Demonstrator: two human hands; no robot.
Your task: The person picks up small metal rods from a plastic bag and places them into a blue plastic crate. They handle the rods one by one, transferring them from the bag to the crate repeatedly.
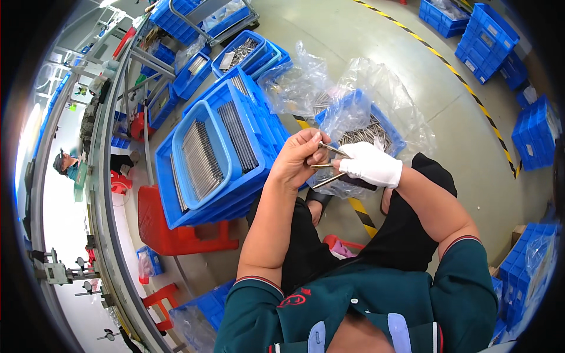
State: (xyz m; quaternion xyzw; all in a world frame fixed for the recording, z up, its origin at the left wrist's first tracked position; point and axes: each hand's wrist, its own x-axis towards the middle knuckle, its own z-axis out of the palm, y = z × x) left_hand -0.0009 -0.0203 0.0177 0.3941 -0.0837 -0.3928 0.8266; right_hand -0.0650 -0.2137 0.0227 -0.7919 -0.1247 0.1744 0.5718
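Observation:
My bare left hand (301, 157) pinches thin metal rods (329, 166) at their ends. My right hand (372, 165), in a white glove, grips the same few rods from the other side. Both hands are held above my lap, in front of a blue bin (384, 125) lined with clear plastic and filled with loose metal rods. To my left, stacked blue trays (203, 194) hold rows of sorted rods laid side by side.
The stacked trays rest on a red stool (176, 235). More blue crates (485, 35) stand at the back and right. A yellow-black floor stripe (465, 85) crosses the concrete. A conveyor line (100, 194) runs along the left, with another person (67, 163) beside it.

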